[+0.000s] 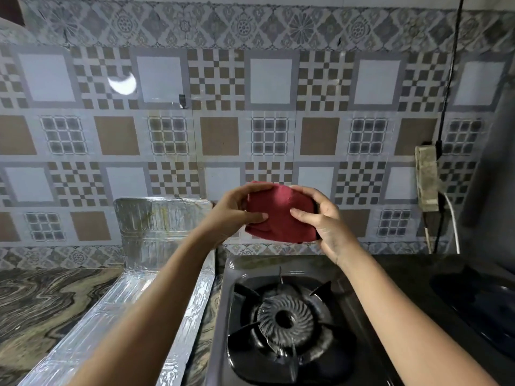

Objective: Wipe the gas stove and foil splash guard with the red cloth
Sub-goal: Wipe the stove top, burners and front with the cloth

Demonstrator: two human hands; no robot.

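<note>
the fingers of the left hand point(237, 210) were curled around the left edge of the red cloth point(278, 215), thumb laid across its front, and the fingers of the right hand point(323, 218) pinched its right edge the same way, so both hands were closed on the one cloth, which sat bunched or folded between them. the cloth was held up in the air in front of the tiled wall point(250, 121), above the back of the gas stove point(278, 316) and to the right of the upright panel of the foil splash guard point(156, 232); it touched neither. judging by that, the wiping was not under way at this moment: the cloth looked as though it was being folded or readied, and contact with stove and foil both seemed left to do. yellowish streaks showed on the upright foil, which suggested it had not been cleaned, though how much of the stove had been wiped could not be told. counted: two hands, one red cloth, one stove with a single burner point(284, 321) in view, one foil guard with an upright part and a flat part lying on the marbled counter point(41, 302), one dark round vessel point(479, 307) at the right edge, and one wall socket point(426, 179) with cables.
</note>
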